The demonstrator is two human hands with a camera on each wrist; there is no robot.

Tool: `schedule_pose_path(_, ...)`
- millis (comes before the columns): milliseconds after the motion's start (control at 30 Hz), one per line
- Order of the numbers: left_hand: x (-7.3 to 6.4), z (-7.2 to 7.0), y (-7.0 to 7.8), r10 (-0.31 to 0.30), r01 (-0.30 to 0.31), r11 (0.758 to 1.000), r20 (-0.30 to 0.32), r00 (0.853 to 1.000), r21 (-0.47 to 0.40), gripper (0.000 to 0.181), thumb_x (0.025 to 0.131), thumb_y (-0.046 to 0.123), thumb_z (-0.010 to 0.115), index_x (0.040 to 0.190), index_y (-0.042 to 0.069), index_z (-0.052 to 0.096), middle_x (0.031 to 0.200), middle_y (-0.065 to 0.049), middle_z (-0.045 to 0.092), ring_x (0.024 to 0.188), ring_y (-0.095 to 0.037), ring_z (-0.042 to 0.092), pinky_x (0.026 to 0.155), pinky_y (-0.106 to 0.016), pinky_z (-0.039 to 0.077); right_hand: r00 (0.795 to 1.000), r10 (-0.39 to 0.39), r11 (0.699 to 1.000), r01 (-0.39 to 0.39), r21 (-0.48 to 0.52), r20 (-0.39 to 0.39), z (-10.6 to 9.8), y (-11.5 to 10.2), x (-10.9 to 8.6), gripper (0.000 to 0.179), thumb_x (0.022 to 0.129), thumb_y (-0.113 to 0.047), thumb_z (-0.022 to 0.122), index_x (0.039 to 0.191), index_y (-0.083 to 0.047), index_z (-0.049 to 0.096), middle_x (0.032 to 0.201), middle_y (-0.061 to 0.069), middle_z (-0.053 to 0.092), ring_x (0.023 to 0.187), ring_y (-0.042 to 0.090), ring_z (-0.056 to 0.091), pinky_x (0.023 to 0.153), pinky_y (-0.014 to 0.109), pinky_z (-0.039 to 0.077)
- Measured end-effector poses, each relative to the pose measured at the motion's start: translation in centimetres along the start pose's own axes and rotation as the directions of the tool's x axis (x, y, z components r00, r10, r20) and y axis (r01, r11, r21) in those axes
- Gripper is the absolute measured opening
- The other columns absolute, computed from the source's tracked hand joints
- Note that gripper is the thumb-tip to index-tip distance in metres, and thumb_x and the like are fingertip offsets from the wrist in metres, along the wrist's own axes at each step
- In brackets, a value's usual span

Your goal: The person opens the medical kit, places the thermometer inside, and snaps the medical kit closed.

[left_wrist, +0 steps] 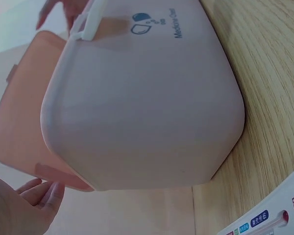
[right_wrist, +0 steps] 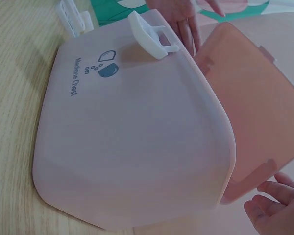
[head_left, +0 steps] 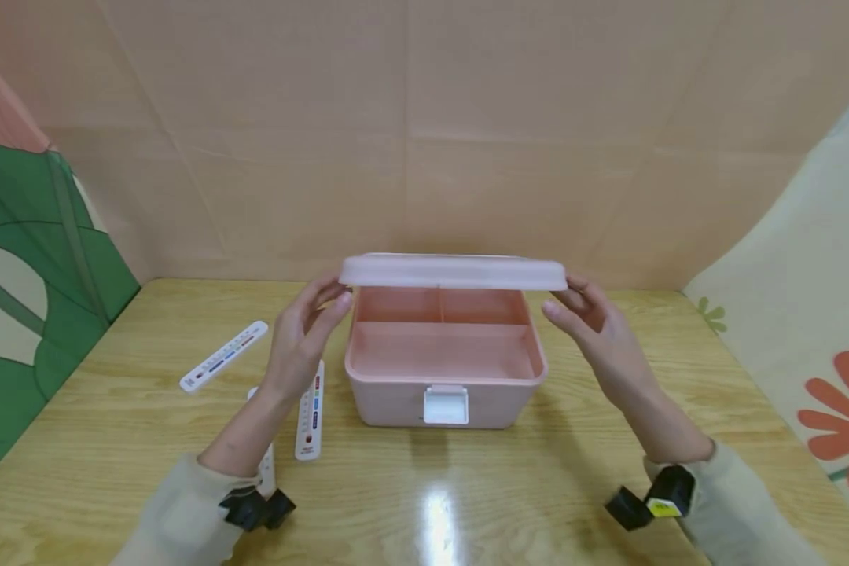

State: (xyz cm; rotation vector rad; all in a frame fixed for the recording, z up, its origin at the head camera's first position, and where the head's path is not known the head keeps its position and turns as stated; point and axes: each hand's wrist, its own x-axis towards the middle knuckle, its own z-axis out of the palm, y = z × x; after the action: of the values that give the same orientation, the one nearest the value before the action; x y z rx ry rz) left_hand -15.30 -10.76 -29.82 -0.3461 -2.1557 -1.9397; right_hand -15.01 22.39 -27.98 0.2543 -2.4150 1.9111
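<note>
A pale pink medicine chest (head_left: 389, 402) stands on the table with its lid (head_left: 453, 273) raised and tilted back at the hinge side. My left hand (head_left: 299, 342) is at the lid's left end, fingertips right at its edge. Opposite it, my right hand (head_left: 604, 354) has its fingers at the lid's right end. Both hands have loosely bent fingers and thumbs held apart from the lid. Inside the chest, a divided pink tray (head_left: 442, 350) shows two small compartments behind a wide one. The white latch (head_left: 446, 406) hangs on the front, undone.
Left of the chest lie white thermometers: one (head_left: 224, 356) slanted farther out, another (head_left: 310, 417) close by the chest, and a third (head_left: 267, 470) partly hidden under the left forearm. A beige cloth wall (head_left: 410, 141) rises behind the wooden table (head_left: 509, 487).
</note>
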Motion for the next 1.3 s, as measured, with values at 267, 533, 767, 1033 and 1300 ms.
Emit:
schedule_pose_path(267,0.4,-0.1,-0.1,0.027,-0.027,1.0,0.02,0.999,-0.013,0.048,0.094,0.022,0.052,0.137,0.002,0.046,0.14,-0.013,0.051,0.128,-0.023,0.049,0.108,-0.038,0.039,1.0,-0.02,0.999,0.02,0.041,-0.016,0.0,-0.2,0.4,0.036,0.096,-0.023,0.058,0.13,-0.019,0.044,0.141,-0.003,0.051,0.136,0.013,0.038,0.116,0.053,0.018)
schedule_pose_path(533,0.8,-0.1,-0.2,0.037,-0.037,0.999,0.024,0.999,0.003,0.048,0.093,0.024,0.052,0.137,0.004,0.047,0.141,-0.01,0.05,0.129,-0.025,0.048,0.109,-0.042,0.037,0.999,-0.03,0.999,0.032,0.031,-0.041,0.1,-0.2,0.7,0.035,0.096,-0.023,0.058,0.129,-0.02,0.048,0.135,-0.005,0.054,0.13,0.008,0.043,0.116,0.052,0.019)
schedule_pose_path(767,1.0,0.0,-0.1,0.06,-0.06,0.998,0.02,0.998,0.023,0.049,0.093,0.023,0.053,0.137,0.002,0.047,0.14,-0.016,0.049,0.126,-0.026,0.049,0.107,-0.043,0.039,0.998,-0.03,0.999,0.032,0.032,-0.046,0.2,-0.3,0.8,0.037,0.096,-0.023,0.059,0.131,-0.018,0.046,0.14,0.0,0.051,0.133,0.012,0.041,0.116,0.05,0.02)
schedule_pose_path(1033,1.4,0.1,-0.1,0.077,-0.078,0.996,0.02,0.997,0.052,0.052,0.093,0.025,0.053,0.139,0.002,0.046,0.141,-0.014,0.049,0.125,-0.026,0.049,0.104,-0.046,0.04,0.997,-0.057,0.997,0.059,0.056,-0.044,0.3,-0.5,1.2,0.045,0.096,-0.02,0.059,0.137,-0.013,0.042,0.149,0.014,0.04,0.139,0.02,0.035,0.116,0.037,0.026)
schedule_pose_path(1300,2.0,0.2,-0.3,0.1,-0.101,0.992,0.011,0.995,0.074,0.052,0.092,0.025,0.053,0.14,0.005,0.046,0.142,-0.012,0.049,0.125,-0.027,0.049,0.104,-0.046,0.041,0.991,-0.126,0.99,0.129,0.062,-0.051,0.4,-0.4,1.7,0.048,0.095,-0.016,0.059,0.14,-0.01,0.044,0.147,0.016,0.042,0.132,0.016,0.044,0.096,0.012,0.042)
